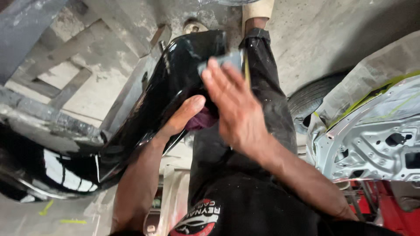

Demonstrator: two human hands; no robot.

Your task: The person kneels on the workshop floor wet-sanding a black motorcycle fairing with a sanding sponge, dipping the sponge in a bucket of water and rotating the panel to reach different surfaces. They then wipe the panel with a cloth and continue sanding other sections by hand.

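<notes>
So there's this glossy black car body panel [170, 87], long and curved, propped up across the person's knee and running down toward the lower left, where its shiny end [52, 175] picks up bright reflections. The right hand [236, 109] is laid flat with fingers stretched out, pressing a small grey sanding pad [225, 59] against the panel's upper edge, so it's open-ish but pinning the pad under the fingertips. The left hand [181, 116] cups the panel's near edge from below, thumb up along the rim, fingers tucked behind it where I can't see them; there's a bit of purple cloth [201, 120] just beside that hand. Black paint-speckled trousers [262, 87] run up the middle to a beige shoe [258, 8] on the rough concrete floor [332, 39]. Off to the right sits a silver car door shell [376, 140] with masking paper and green tape, a tyre [308, 98] beside it. A grey metal frame [48, 65] stands on the left.
</notes>
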